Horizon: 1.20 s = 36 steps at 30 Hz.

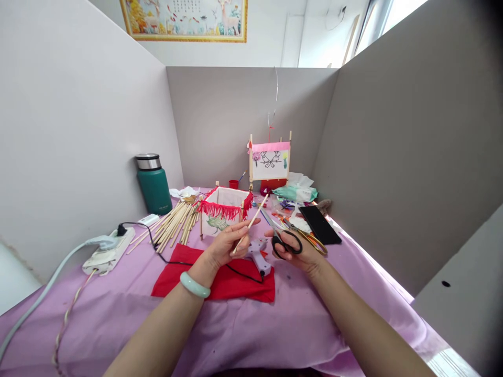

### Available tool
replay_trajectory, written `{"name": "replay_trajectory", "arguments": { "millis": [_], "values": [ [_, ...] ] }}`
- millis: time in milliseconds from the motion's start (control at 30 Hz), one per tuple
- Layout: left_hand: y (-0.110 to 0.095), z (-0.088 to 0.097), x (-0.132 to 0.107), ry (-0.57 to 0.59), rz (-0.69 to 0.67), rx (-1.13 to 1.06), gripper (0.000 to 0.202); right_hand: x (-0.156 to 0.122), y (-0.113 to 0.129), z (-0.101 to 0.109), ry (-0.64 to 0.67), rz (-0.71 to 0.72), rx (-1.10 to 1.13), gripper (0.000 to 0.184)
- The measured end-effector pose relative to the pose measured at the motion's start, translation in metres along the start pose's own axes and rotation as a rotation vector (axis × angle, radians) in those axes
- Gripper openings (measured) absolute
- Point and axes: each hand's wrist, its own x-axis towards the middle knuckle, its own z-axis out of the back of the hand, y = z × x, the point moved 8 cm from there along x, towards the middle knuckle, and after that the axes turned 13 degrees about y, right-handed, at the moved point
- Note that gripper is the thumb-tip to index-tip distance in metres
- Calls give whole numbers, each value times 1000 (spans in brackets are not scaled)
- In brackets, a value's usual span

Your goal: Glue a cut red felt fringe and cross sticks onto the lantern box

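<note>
head view | left grip (223, 246): clamped on thin pale wooden stick (251, 222), above square red felt cloth (176, 277) | right grip (294, 248): clamped on black-handled steel scissors (286, 245), just beside lilac glue gun (257, 256) | beyond: red-fringed paper lantern (223, 209) on lilac-clothed bench (118, 319) | writing: framed wall picture (184, 21) has characters too small to read

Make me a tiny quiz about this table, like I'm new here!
1. What does the left hand hold? A) a wooden stick B) a glue gun
2. True or false: the scissors in the right hand have red handles.
3. Fill the gap: on the left wrist sits a pale green ____.

Key: 1. A; 2. false; 3. bangle
</note>
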Motion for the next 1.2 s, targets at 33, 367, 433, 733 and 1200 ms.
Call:
{"name": "replay_trajectory", "arguments": {
  "millis": [33, 367, 433, 733, 1200],
  "values": [
    [0, 0, 0, -3, -3, 8, 55, -1, -1, 1, 4, 4, 38, 52],
    [0, 10, -2, -161, 52, 238, 62, 1, -5, 3, -17, -10, 148, 52],
    [-1, 11, -2, -190, 61, 294, 62, 1, -5, 4, -38, -8, 137, 53],
    [2, 13, 4, -259, 69, 552, 42, 2, 5, 29, -219, 94, 150, 51],
    [-1, 15, -1, -238, 36, 182, 56, -6, 20, 29, -513, -47, -1413, 47]
  ]
}}
